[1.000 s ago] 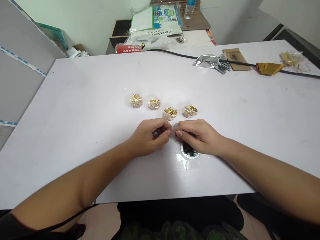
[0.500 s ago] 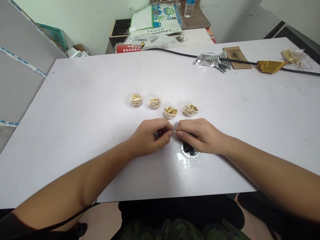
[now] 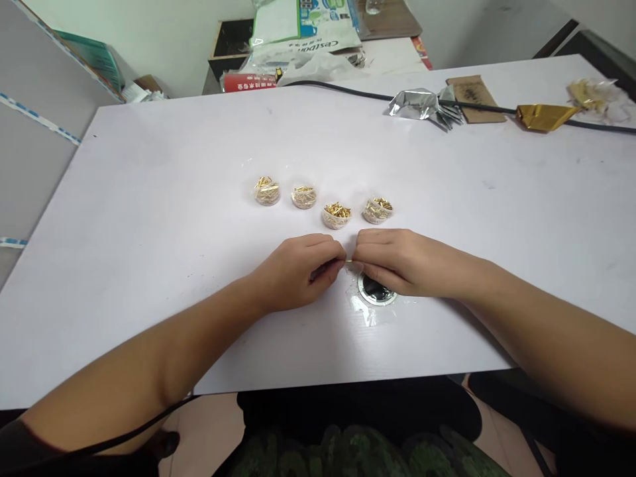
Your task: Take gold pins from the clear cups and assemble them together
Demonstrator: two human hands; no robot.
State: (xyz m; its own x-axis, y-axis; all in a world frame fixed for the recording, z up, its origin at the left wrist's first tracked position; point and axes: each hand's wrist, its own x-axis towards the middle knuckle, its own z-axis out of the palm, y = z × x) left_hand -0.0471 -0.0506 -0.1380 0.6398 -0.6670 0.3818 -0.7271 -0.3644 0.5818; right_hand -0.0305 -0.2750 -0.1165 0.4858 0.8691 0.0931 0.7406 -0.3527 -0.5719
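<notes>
My left hand [image 3: 308,271] and my right hand [image 3: 397,262] meet fingertip to fingertip above the table. A thin gold-coloured pin [image 3: 348,261] bridges the small gap, and each hand pinches one end of it. Its ends are hidden by the fingers, so I cannot tell whether it is one piece or two. Beneath my right hand lies a round black disc with a silver rim [image 3: 376,289], partly covered by the thumb side. Just beyond the hands stand small clear cups of gold pins: a far left cup [image 3: 267,192], a second cup [image 3: 304,197], a third cup [image 3: 336,216] and a right cup [image 3: 377,211].
Clear tape [image 3: 368,318] is stuck around the disc on the white table [image 3: 173,199]. A black cable [image 3: 348,91] runs along the back edge, past silver foil [image 3: 417,105], brown cardboard [image 3: 476,98] and a gold foil packet [image 3: 544,117]. Plastic bags [image 3: 318,50] lie behind.
The view has tilted slightly downward, shifting the background up. Both hands keep their pinch on the gold pin; the fingers of my right hand have rolled a little and lie closer together.
</notes>
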